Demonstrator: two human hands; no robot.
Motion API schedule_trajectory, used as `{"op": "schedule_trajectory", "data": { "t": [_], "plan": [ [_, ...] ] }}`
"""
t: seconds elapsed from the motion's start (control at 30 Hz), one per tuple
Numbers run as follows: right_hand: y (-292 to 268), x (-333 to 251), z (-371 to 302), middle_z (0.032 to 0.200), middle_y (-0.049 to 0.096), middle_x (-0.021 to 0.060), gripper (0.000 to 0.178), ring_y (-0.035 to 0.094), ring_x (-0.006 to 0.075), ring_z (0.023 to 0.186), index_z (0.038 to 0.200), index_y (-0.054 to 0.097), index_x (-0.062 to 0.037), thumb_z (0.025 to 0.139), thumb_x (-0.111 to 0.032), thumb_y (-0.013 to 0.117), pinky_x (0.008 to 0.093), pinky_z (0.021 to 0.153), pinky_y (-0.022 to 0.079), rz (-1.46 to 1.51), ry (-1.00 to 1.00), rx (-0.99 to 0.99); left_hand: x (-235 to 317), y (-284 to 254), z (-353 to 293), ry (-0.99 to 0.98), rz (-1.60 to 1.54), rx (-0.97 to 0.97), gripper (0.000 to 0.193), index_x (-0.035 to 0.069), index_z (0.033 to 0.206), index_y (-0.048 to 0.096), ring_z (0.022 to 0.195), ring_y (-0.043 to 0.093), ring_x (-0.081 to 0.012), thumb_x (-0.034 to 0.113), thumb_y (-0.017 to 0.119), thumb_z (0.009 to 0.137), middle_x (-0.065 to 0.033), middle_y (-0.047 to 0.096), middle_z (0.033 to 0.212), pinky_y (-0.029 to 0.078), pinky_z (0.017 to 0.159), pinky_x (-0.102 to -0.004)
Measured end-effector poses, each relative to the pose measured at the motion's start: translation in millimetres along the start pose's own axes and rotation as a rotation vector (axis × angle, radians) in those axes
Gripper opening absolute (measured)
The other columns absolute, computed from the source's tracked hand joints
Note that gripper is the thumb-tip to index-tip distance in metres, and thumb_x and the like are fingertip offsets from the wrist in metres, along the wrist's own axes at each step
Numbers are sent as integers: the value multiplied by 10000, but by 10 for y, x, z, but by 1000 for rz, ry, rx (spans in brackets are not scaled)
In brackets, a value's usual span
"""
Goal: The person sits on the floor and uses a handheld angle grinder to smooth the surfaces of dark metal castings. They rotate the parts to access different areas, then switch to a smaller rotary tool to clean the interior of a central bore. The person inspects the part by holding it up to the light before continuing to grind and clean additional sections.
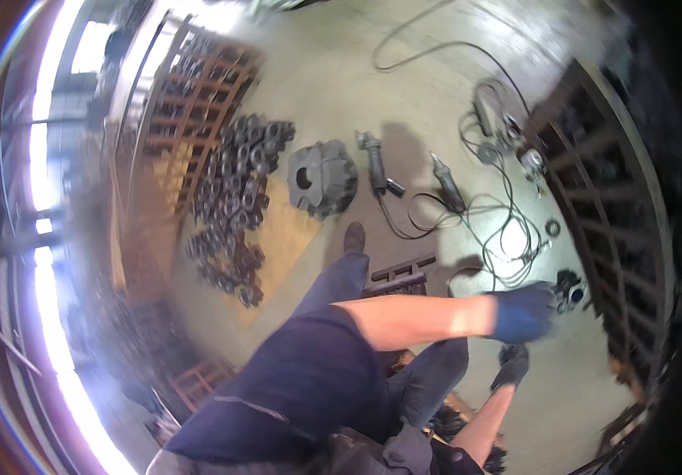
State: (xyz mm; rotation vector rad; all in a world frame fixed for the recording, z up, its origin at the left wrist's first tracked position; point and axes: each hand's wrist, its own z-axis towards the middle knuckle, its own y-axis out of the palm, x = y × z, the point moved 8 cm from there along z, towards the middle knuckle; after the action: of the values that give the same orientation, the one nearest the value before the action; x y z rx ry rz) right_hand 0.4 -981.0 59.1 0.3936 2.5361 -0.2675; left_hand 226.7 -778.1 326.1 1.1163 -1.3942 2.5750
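Note:
My left hand, in a blue work glove, reaches across to the right at the end of a bare forearm. Its fingers are smeared by motion. Just beyond the fingertips is a small dark metal part with a round hole; whether they touch I cannot tell. Lower down, my right hand, in a dark glove, hangs close below the left one, its fingers too small and dim to read. Angle grinder and a slim dark power tool lie on the floor ahead, with cables around them.
Dark metal castings are heaped at the left, partly on a tan sheet. Beside them sits a large lobed casting. Slatted metal crates stand left and right. Looped cables and a black ring lie at right.

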Motion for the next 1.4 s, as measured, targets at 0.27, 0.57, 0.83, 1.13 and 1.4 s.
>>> {"op": "schedule_trajectory", "data": {
  "t": [0.27, 0.57, 0.83, 1.13, 1.4],
  "plan": [
    [1227, -773, -1532, 1111, 673, 53, 464, 622, 203, 884, 1332, 555, -130, 967, -416, 558, 374, 796, 469, -216, 146, 144, -922, -3586, -5859, -1407, 592, 278, 296, 87, 694, 695, 689, 668, -390, 335, 648, 849, -181, 669, 714, 534, 624, -478],
    [4293, -2477, -2723, 983, 701, 64, 301, 663, 138, 791, 1234, 620, -49, 997, -235, 608, 243, 628, 484, -742, -395, -129, 997, -3102, -9185, -2247, 18, 300, 347, 35, 941, 714, 942, 671, -429, 339, 553, 899, -231, 703, 976, 523, 837, -504],
    [5143, -2623, -2510, 928, 685, 94, 282, 599, 104, 652, 1248, 576, -17, 1020, -175, 521, 203, 494, 434, -801, -328, -263, 987, -2085, -9089, -2209, -396, 310, 374, 66, 1021, 726, 986, 676, -389, 375, 582, 867, -198, 716, 1032, 523, 886, -476],
    [7603, -1689, -2122, 907, 679, 32, 288, 622, 127, 694, 1153, 620, -65, 1005, -312, 603, 269, 561, 476, -1221, -306, -592, 1143, -2216, -9330, -2313, -312, 841, 285, 85, 984, 732, 931, 690, -378, 317, 641, 847, -185, 726, 970, 535, 855, -453],
    [8848, -926, -1462, 936, 698, 63, 288, 625, 122, 737, 1188, 657, -46, 1001, -256, 597, 262, 637, 500, -1333, -360, -787, 1241, -857, -8593, -2502, -629, 171, 366, 108, 1093, 707, 1042, 665, -375, 305, 672, 786, -213, 695, 1092, 529, 887, -486]
  ]
}}
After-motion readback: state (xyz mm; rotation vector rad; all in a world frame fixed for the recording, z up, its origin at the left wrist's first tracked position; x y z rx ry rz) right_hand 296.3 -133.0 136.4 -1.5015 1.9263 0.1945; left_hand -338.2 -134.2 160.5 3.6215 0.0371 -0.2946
